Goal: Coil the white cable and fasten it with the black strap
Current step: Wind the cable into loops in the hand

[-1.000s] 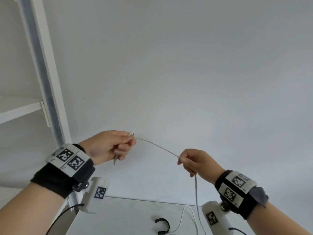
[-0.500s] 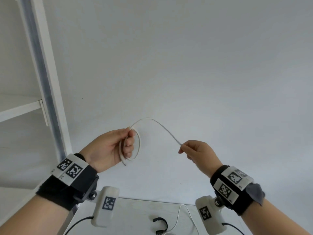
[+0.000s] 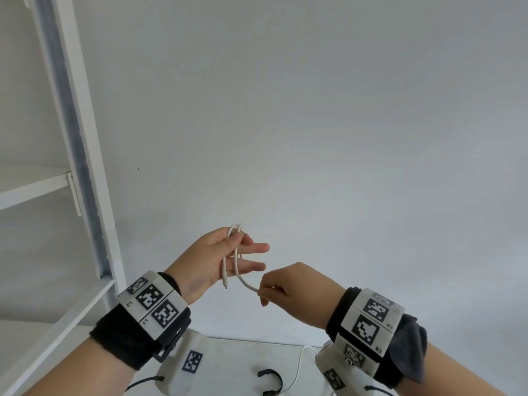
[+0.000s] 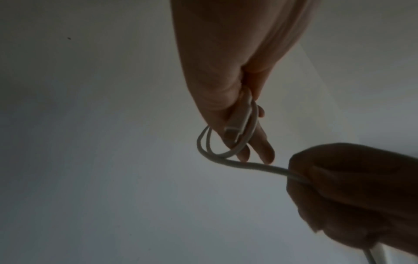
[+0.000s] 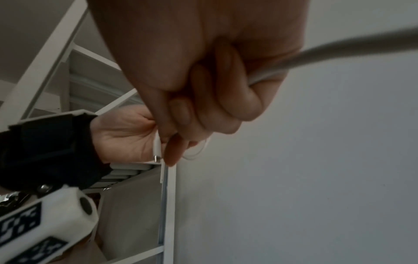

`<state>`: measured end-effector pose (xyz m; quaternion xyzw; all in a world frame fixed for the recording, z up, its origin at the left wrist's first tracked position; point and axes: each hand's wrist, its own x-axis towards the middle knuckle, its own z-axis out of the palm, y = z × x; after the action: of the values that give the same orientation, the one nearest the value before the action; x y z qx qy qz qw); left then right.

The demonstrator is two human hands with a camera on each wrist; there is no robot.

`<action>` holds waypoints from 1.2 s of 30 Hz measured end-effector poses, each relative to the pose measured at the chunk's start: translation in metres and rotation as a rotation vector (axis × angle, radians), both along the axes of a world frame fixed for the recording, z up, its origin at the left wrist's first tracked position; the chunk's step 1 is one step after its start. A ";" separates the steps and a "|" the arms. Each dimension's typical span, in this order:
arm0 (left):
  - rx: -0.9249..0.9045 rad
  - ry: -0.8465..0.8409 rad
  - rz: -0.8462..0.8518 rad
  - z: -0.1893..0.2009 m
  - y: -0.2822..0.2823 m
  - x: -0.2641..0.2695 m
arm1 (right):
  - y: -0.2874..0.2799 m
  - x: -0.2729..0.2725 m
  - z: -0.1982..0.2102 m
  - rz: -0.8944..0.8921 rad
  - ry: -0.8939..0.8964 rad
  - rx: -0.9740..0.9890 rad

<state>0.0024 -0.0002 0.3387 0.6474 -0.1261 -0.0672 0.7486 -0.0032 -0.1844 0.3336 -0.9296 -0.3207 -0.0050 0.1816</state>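
White cable: the white cable (image 3: 236, 254) is held up in the air in front of a pale wall (image 3: 343, 138); a couple of loops hang around the left hand's fingers, and a free connector end (image 3: 225, 285) dangles below the palm. From the loops a strand runs down and right to the right hand, then drops toward the tabletop.
Left hand: the left hand (image 3: 213, 261) pinches the top of the loops with its thumb, its other fingers stretched out straight through the coil.
Right hand: the right hand (image 3: 281, 284) is curled, pinching the strand just beside the left hand's fingertips.
Black strap: the black strap (image 3: 271, 380) lies curved on the white tabletop (image 3: 234, 364), below both hands, apart from the coil.
Surroundings: a white shelf frame (image 3: 77, 138) stands at the left.
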 end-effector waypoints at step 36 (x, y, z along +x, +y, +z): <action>-0.035 -0.057 0.107 -0.004 0.035 0.017 | -0.074 0.059 -0.007 -0.351 0.127 0.671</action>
<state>0.0191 0.0347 0.3344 0.6418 -0.1139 -0.0064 0.7584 0.0554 -0.2589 0.3270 -0.8577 -0.1255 -0.0831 0.4915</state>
